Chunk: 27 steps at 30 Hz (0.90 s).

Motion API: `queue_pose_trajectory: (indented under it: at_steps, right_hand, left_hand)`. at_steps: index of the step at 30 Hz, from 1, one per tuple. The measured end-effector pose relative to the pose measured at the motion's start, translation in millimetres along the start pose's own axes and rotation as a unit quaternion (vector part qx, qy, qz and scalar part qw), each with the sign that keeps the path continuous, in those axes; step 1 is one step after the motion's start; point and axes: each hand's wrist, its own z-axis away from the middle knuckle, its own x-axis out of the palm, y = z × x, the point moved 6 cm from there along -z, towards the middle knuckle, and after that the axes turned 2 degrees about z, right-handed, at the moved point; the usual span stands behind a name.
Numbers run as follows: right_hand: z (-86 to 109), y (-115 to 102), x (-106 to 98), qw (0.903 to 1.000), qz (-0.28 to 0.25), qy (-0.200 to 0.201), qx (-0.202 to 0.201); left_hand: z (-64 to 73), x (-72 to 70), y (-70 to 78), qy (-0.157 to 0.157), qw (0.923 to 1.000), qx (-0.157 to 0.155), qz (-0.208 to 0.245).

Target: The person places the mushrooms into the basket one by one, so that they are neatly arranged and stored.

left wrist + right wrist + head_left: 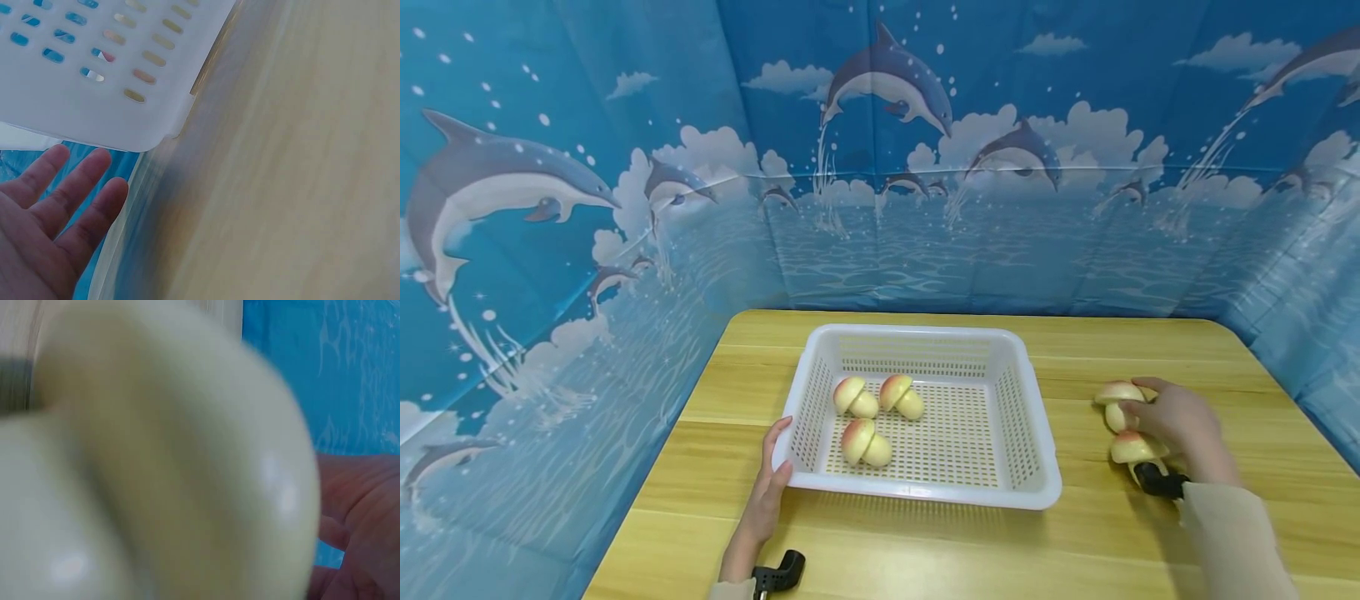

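My left hand (766, 492) touches the left front corner of a white perforated plastic basket (917, 498), its fingers and thumb at the rim. In the left wrist view, its spread fingers (87, 215) look straight beside the basket wall (94, 122). Inside the basket, on the left, lie three toy mushrooms with cream stems and reddish caps, one of them nearest the front (867, 443). My right hand (1176, 421) pinches a similar mushroom (1116, 393) right of the basket. Under the wrist is another mushroom (1135, 450), and a mushroom (206, 450) fills the right wrist view, blurred.
The basket stands on a wooden table (700, 492) with rounded far corners. A blue dolphin-print curtain (880, 242) hangs behind the table and along its sides. A black camera mount (786, 571) sits on my left wrist and another (1157, 481) on my right.
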Motion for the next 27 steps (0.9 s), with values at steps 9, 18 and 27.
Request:
queue_pose_trajectory:
  at_steps: [9, 18, 27]
  right_hand:
    - [-5.6, -3.2, 6.3, 0.9999, 0.002, -0.008, 0.014]
    - [-2.6, -0.9, 8.7, 0.9979, 0.012, -0.027, 0.058]
    - [-5.6, 1.2, 17.0, 0.9967, 0.007, -0.044, 0.067]
  left_hand:
    - [-0.7, 0.0, 1.2, 0.000, 1.0000, 0.002, 0.000]
    - [-1.4, -0.1, 0.2, 0.001, 1.0000, -0.001, -0.002]
    - [-0.6, -0.5, 0.5, 0.000, 1.0000, 0.002, 0.001]
